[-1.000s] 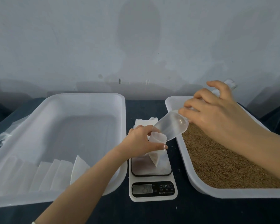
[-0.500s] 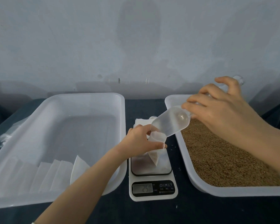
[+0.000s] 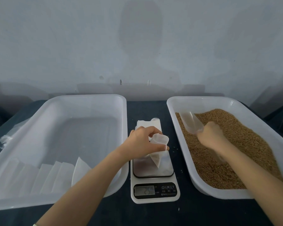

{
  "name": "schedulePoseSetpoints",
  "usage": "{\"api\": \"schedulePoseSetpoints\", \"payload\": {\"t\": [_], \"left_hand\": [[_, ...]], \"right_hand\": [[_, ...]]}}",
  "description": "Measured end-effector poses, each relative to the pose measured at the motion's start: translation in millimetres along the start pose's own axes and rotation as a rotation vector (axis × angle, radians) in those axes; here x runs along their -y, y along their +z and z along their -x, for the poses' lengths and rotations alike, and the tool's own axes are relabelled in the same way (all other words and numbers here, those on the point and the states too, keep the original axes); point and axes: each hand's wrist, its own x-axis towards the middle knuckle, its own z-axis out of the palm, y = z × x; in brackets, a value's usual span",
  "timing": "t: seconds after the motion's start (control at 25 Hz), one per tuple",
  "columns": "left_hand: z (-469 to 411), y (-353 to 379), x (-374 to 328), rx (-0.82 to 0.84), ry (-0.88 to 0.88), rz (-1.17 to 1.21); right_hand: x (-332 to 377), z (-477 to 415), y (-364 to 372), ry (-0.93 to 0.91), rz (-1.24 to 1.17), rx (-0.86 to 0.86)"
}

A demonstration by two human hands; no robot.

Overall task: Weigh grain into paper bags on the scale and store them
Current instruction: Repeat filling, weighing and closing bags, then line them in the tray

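A small white paper bag point(image 3: 157, 150) stands on the steel plate of the kitchen scale point(image 3: 154, 188), its mouth open upward. My left hand point(image 3: 142, 144) pinches the bag near its rim and keeps it upright. The scale's display shows 25.0. My right hand point(image 3: 211, 136) grips the handle of a clear plastic scoop point(image 3: 190, 121), which lies low on the brown grain point(image 3: 232, 144) in the white tray point(image 3: 175, 118) on the right. The scoop looks empty.
A large white tray point(image 3: 91, 98) on the left holds several filled white bags point(image 3: 55, 175) lined along its near side. A stack of flat paper bags point(image 3: 148, 123) lies behind the scale. A few loose grains dot the dark tabletop point(image 3: 145, 106). A wall rises behind.
My right hand swung the scoop away from above the bag's mouth, rightward and down onto the grain in the right tray. My left hand kept hold of the bag on the scale.
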Motion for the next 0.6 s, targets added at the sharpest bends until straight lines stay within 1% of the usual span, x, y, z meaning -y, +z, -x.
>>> {"api": "schedulePoseSetpoints", "payload": {"t": [0.08, 0.16, 0.28, 0.36, 0.4, 0.44, 0.48, 0.52, 0.56, 0.6], "left_hand": [[-0.5, 0.6, 0.1, 0.0, 0.0, -0.003], [-1.0, 0.8, 0.4, 0.001, -0.002, -0.004], [-0.9, 0.9, 0.0, 0.0, 0.005, -0.004], [-0.5, 0.6, -0.1, -0.005, 0.007, -0.006], [-0.4, 0.5, -0.3, -0.004, 0.006, -0.006], [-0.1, 0.4, -0.4, -0.003, 0.005, -0.006], [0.0, 0.4, -0.6, -0.002, 0.004, -0.006], [0.1, 0.3, -1.0, 0.0, 0.004, -0.007], [0.1, 0.2, -1.6, 0.0, 0.007, -0.007], [0.5, 0.1, -2.3, -0.002, 0.015, -0.005]], "right_hand": [[-3.1, -4.8, 14.2, 0.069, 0.065, 0.05], [-5.3, -8.7, 22.5, 0.078, 0.082, 0.113], [-8.0, -8.7, 25.9, 0.072, 0.08, 0.139], [-6.9, -1.1, 23.8, 0.061, 0.168, 0.105], [-5.1, 4.3, 20.6, 0.016, 0.253, 0.032], [-2.5, 9.9, 16.4, -0.075, 0.301, -0.062], [2.1, 17.4, 11.4, -0.212, 0.269, -0.151], [8.5, 26.8, 6.5, -0.357, 0.159, -0.205], [16.7, 38.9, 2.1, -0.489, 0.028, -0.213], [24.3, 52.6, -1.9, -0.606, -0.06, -0.182]]}}
